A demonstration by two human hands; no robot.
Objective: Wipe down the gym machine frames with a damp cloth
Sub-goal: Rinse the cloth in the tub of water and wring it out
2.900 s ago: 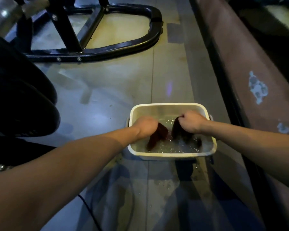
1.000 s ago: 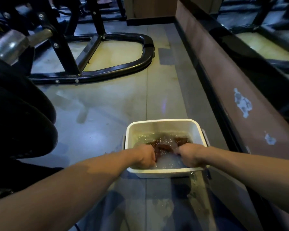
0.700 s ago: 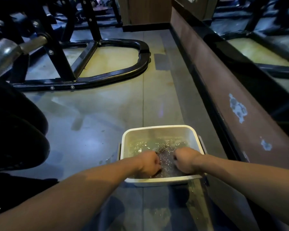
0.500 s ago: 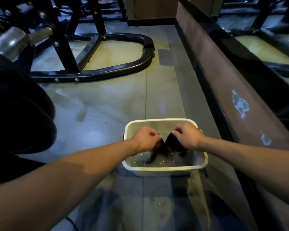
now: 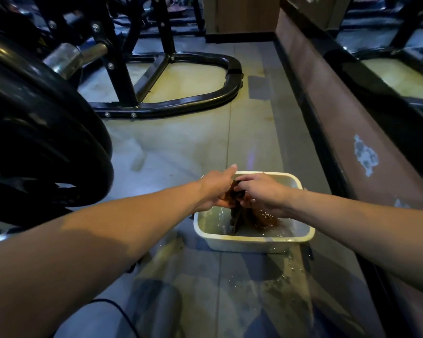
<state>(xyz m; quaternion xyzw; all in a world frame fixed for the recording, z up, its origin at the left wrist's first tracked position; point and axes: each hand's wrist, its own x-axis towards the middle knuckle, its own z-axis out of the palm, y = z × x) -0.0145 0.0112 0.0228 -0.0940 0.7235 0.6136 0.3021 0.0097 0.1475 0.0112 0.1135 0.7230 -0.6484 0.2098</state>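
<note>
A white rectangular tub (image 5: 252, 242) with water in it stands on the floor in front of me. Over it, my left hand (image 5: 215, 189) and my right hand (image 5: 261, 193) both grip a dark reddish-brown wet cloth (image 5: 242, 213). The cloth is bunched between the hands and its lower end hangs down into the water, dripping. A black gym machine frame (image 5: 181, 106) with a curved base tube lies on the floor further ahead.
A large black weight plate (image 5: 47, 132) on a steel bar (image 5: 69, 57) fills the left side. A brown wall ledge (image 5: 352, 132) runs along the right. Water is splashed on the floor (image 5: 266, 289) near the tub, and a black cable (image 5: 122, 311) lies at the bottom.
Over the frames both hands plunged the cloth into the water, then lifted it. Now the hands are closer together and the cloth is bunched between them, hanging higher above the water.
</note>
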